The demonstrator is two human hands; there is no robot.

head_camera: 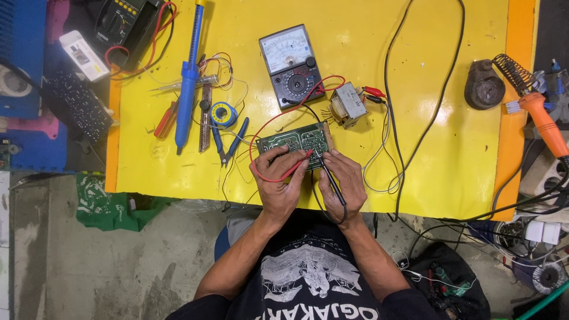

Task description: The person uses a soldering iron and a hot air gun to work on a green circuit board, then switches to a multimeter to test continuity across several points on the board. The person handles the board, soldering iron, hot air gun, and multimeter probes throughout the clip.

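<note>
Glossy yellow tabletop (450, 154), matt green circuit board (296, 140), smooth plastic meter (291, 66).

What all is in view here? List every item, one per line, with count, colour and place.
circuit board: 1, green, table centre, under both hands
red probe: 1, red, left hand
black probe: 1, black, right hand
analog multimeter: 1, black, white dial, above board
transformer: 1, grey, right of board
desoldering pump: 1, blue, left
solder spool: 1, blue, left of board
pliers: 1, blue handles, by spool
soldering iron: 1, orange, right edge
table: 1, yellow
left hand: 1
right hand: 1
</note>
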